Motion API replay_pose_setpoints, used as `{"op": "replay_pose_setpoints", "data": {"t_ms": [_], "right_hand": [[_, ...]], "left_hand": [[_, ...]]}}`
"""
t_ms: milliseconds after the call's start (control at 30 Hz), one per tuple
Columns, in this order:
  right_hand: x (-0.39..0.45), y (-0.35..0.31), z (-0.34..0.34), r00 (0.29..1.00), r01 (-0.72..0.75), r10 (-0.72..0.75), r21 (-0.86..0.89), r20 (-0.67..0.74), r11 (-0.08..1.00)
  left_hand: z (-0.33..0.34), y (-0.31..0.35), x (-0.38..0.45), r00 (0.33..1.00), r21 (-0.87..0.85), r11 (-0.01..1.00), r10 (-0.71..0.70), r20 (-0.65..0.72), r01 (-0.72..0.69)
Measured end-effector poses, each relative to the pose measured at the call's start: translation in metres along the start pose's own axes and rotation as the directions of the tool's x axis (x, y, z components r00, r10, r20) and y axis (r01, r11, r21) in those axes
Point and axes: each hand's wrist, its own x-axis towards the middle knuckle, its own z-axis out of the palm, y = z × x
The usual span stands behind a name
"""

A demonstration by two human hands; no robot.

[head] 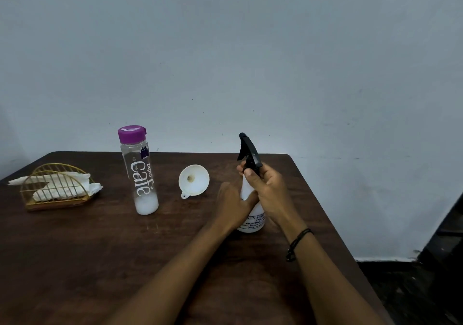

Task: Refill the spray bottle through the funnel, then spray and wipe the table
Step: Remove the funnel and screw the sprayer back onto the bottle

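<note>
spray bottle upright on table, l hand grips body, r hand at neck.

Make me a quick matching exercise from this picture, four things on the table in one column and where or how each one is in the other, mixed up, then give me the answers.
Things:
1. spray bottle
2. funnel
3. clear bottle
4. napkins

States:
A. standing upright with a purple cap on
B. tucked in a gold wire holder at the table's left end
C. held by both hands
D. lying on its side, loose on the table

Pairs: 1-C, 2-D, 3-A, 4-B
</note>
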Motion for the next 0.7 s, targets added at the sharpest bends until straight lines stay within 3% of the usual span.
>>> {"op": "replay_pose_setpoints", "data": {"t_ms": [200, 400, 500, 600, 700], "right_hand": [[0.000, 0.009, 0.012, 0.983, 0.054, -0.083, -0.176, -0.163, 0.983], [-0.006, 0.013, 0.021, 0.935, 0.065, -0.173, -0.329, -0.309, 0.942], [-0.005, 0.009, 0.017, 0.961, 0.041, -0.114, -0.279, -0.251, 0.959], [-0.004, 0.002, 0.007, 0.993, 0.020, -0.034, -0.113, -0.117, 0.993], [-0.003, 0.001, 0.005, 0.997, 0.034, -0.040, -0.071, -0.071, 0.997]], "left_hand": [[0.009, 0.008, -0.004, 0.989, 0.084, 0.996, 0.022, -0.146, -0.010], [0.020, 0.013, -0.006, 0.980, 0.200, 0.975, -0.055, -0.189, 0.094], [0.020, 0.006, -0.006, 0.982, 0.210, 0.974, -0.051, -0.183, 0.090], [0.010, 0.004, -0.006, 0.991, 0.155, 0.988, 0.031, -0.131, -0.010], [0.000, 0.007, -0.007, 0.994, 0.110, 0.991, 0.084, -0.064, -0.077]]}}
